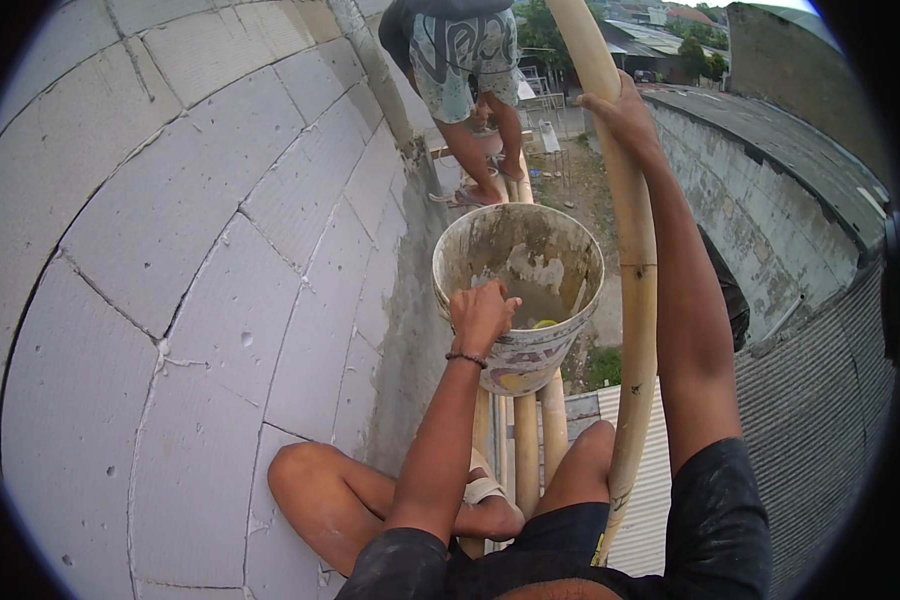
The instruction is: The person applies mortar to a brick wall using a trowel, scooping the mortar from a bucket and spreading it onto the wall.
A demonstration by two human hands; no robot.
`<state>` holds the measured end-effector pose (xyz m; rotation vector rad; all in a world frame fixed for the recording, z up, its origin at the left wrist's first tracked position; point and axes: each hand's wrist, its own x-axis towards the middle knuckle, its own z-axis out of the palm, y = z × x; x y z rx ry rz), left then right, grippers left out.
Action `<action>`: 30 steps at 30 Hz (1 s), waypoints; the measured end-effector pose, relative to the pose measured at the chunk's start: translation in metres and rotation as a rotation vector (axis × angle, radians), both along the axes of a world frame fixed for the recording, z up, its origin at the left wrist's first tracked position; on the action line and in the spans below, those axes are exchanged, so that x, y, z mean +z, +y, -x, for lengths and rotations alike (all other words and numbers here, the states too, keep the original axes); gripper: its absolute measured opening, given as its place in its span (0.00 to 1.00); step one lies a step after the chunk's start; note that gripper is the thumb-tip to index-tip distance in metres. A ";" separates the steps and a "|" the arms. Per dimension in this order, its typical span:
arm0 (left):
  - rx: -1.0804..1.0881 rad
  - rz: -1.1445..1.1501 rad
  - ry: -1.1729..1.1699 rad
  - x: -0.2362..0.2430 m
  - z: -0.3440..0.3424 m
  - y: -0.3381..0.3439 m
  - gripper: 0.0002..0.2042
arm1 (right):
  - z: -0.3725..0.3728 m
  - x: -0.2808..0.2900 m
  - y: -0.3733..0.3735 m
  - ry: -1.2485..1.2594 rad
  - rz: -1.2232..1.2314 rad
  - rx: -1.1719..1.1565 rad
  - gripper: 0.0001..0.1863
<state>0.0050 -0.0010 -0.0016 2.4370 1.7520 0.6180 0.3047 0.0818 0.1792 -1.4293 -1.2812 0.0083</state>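
Observation:
My left hand (482, 315) is closed at the near left inside rim of a stained white bucket (520, 355); what its fingers hold, if anything, is hidden. Grey wet material (535, 298) lies in the bucket, with a small yellow-green item (545, 325) near the front. Raised high on the right, my right hand (620, 115) grips a long upright bamboo pole (638, 310), which bends through the fisheye view. Beneath the bucket run several bamboo poles (525, 450), between my bare legs.
A light block wall (200, 320) fills the left. Ahead, another person (460, 90) stands on the bamboo poles beyond the bucket. Down to the right are corrugated roofing (800, 390), a weathered wall (720, 190) and a dirt yard (560, 180) with scattered items.

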 end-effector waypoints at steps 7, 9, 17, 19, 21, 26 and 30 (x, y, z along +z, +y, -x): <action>0.045 0.095 0.048 0.006 0.000 0.000 0.19 | 0.005 0.003 -0.006 -0.002 0.033 -0.007 0.50; 0.042 0.092 0.041 0.005 0.000 0.001 0.19 | 0.005 0.002 -0.007 0.004 0.017 -0.004 0.48; 0.034 0.072 0.031 0.002 0.001 0.003 0.18 | 0.003 0.003 -0.005 -0.003 -0.002 0.011 0.47; 0.036 0.084 0.029 0.003 0.002 0.003 0.18 | 0.005 0.003 -0.006 -0.001 -0.005 0.023 0.47; 0.036 0.077 0.030 0.004 0.002 0.002 0.19 | 0.004 0.003 -0.007 0.024 -0.012 0.041 0.47; 0.038 0.086 0.032 0.005 0.000 0.001 0.19 | 0.003 0.002 -0.006 0.014 -0.011 0.022 0.47; 0.039 0.073 0.037 0.004 0.002 0.001 0.19 | 0.003 0.002 -0.005 0.024 0.000 0.028 0.48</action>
